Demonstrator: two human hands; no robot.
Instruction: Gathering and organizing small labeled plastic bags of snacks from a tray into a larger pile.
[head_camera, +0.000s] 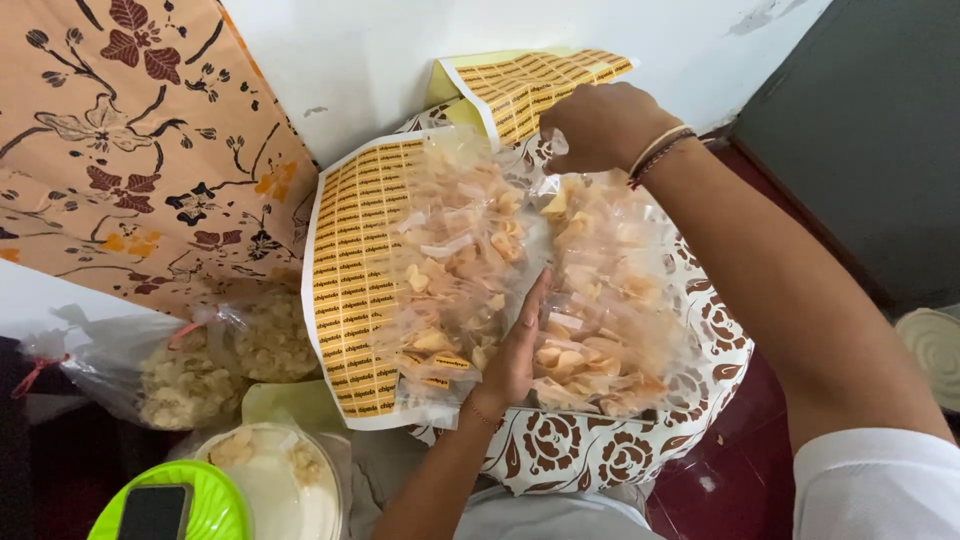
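Observation:
Several small clear packets of pale yellow crackers stand packed in a large carrier bag with a yellow printed panel and a brown floral side. My left hand is flat, fingers straight, pushed down between two rows of packets. At the bag's far edge, my right hand pinches the clear top of a cracker packet. A thread bracelet is on that wrist.
Tied clear bags of white crackers lie at the left under an orange floral cloth. A lime-green lidded tub with a phone on it and a clear container sit at the bottom left. A white wall is behind.

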